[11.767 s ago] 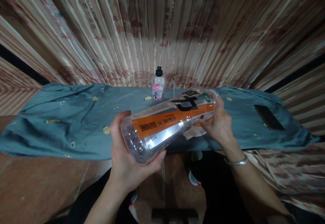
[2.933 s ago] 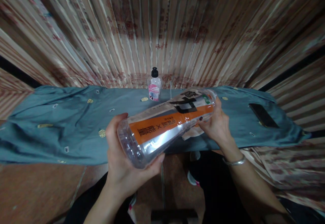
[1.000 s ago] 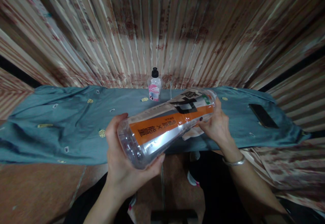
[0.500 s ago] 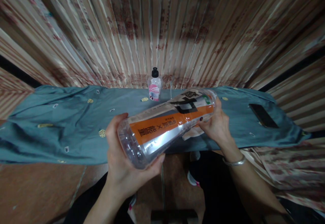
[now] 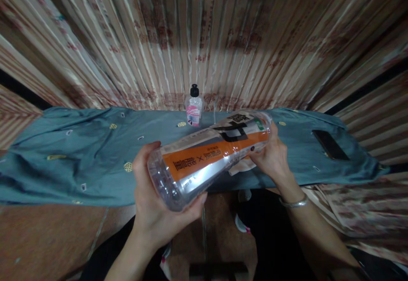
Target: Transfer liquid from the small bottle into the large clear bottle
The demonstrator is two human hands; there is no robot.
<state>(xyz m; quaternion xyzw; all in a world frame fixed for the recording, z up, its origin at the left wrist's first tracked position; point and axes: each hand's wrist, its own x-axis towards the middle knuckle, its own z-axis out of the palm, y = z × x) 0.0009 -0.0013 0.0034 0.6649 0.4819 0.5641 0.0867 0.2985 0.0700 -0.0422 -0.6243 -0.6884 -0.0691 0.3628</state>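
A large clear plastic bottle (image 5: 210, 155) with an orange, white and black label lies slantwise in the air between my hands. My left hand (image 5: 156, 204) wraps round its base end, thumb below and fingers on the far side. At the upper right end, my right hand (image 5: 270, 155) is closed round the bottle's other end; some of its fingers are hidden behind the plastic. Beneath the bottle, part of a pale cloth or tissue (image 5: 244, 166) shows. Behind it a small clear bottle (image 5: 194, 109) with a black cap and pink label stands upright.
A teal cloth with yellow pineapple prints (image 5: 95, 153) covers the narrow table. On its right side lies a dark phone (image 5: 330, 144). Striped curtains (image 5: 204, 38) hang close behind the table and along both sides. Tiled floor (image 5: 63, 234) shows below the front edge.
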